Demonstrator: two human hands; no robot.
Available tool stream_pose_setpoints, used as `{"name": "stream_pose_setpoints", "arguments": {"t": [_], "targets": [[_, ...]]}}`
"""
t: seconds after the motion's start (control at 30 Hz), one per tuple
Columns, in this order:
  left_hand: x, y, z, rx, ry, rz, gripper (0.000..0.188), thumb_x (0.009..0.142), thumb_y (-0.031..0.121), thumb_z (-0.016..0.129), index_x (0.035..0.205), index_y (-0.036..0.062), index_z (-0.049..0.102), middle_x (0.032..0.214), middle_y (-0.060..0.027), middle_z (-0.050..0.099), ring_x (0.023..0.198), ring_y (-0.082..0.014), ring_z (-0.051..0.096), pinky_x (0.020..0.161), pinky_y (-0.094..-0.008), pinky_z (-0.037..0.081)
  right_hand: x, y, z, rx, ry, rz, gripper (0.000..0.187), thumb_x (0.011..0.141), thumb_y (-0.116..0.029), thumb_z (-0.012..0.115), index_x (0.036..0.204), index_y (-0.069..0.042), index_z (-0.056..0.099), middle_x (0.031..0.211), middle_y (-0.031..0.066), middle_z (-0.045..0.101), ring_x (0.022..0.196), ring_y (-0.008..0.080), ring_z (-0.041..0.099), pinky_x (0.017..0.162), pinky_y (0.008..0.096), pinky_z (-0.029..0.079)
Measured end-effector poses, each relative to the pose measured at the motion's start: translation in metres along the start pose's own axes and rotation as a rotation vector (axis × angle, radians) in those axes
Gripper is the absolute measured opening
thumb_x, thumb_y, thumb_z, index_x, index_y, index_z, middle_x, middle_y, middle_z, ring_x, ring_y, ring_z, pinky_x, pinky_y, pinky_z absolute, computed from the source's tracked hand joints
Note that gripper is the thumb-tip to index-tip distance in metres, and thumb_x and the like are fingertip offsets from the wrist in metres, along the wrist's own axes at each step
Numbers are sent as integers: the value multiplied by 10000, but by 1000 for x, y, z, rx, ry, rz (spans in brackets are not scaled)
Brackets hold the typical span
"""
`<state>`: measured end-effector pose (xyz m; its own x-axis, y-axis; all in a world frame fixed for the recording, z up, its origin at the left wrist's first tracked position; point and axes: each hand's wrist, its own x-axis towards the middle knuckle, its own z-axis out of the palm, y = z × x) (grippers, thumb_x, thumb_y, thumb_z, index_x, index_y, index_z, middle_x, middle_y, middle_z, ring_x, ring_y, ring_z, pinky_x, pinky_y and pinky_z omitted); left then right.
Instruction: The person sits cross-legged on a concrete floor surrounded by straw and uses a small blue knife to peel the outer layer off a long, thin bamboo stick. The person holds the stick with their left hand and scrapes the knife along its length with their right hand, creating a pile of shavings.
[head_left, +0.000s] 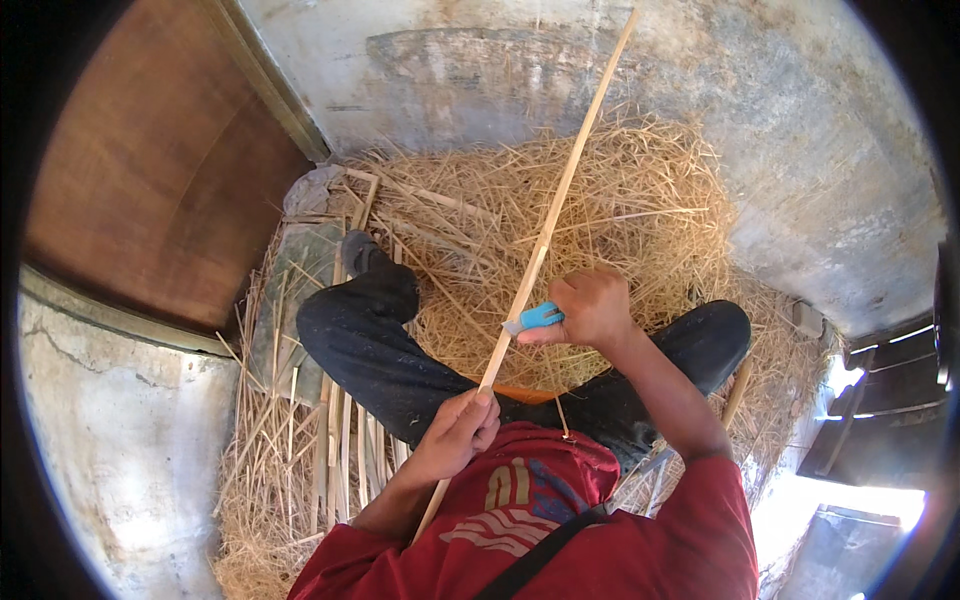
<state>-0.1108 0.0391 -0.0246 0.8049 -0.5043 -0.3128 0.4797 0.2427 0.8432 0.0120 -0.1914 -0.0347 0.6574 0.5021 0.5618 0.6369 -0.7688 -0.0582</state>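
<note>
A long pale strip, likely split bamboo [557, 205], slants from beside my waist up toward the far wall. My left hand [462, 432] is closed round its lower part, close to my belly. In my right hand [590, 305] is a utility knife with a light blue handle [541, 316]. Its short blade points left and meets the strip, or lies just over it, some way above my left hand. One thin sliver [561, 412] hangs in front of my shirt.
Straw-like shavings [640, 190] are heaped between and beyond my bent legs. More cut strips [345, 450] lie beside my left leg, near a flat grey slab [300, 290]. Stained plaster walls [800, 150] and a brown wooden panel [160, 170] close in the space.
</note>
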Motion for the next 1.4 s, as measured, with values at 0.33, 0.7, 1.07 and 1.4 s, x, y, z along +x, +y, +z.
{"name": "stream_pose_setpoints", "arguments": {"t": [0.33, 0.7, 1.07, 1.4], "targets": [[-6, -11, -15, -4, 96, 7, 352, 994, 348, 390, 752, 93, 395, 566, 28, 299, 479, -78, 281, 457, -235, 228, 40, 71, 7, -198, -2, -115, 687, 724, -761, 506, 581, -92, 567, 470, 46, 490, 398, 196, 491, 437, 345, 412], [-28, -18, -37, 6, 82, 95, 369, 1007, 348, 336, 752, 89, 398, 523, 14, 315, 450, -78, 245, 454, -246, 234, -28, -25, 15, 199, 1, 291, 580, 754, -660, 585, 627, -94, 568, 480, 84, 494, 423, 255, 527, 433, 384, 418], [-17, -6, -11, 56, 26, 73, 382, 1018, 327, 328, 743, 75, 407, 595, 23, 351, 497, -58, 313, 452, -208, 262, 30, 17, -13, -118, 231, 60, 668, 669, -757, 575, 503, -126, 434, 422, 23, 403, 344, 197, 453, 373, 324, 376], [-36, -24, -16, 234, 9, -3, 349, 996, 308, 388, 740, 76, 438, 607, 9, 403, 504, -74, 340, 454, -231, 272, -12, 179, -12, -422, -53, 773, 488, 896, -415, 443, 707, -4, 626, 631, 169, 611, 578, 299, 619, 574, 418, 497]]}}
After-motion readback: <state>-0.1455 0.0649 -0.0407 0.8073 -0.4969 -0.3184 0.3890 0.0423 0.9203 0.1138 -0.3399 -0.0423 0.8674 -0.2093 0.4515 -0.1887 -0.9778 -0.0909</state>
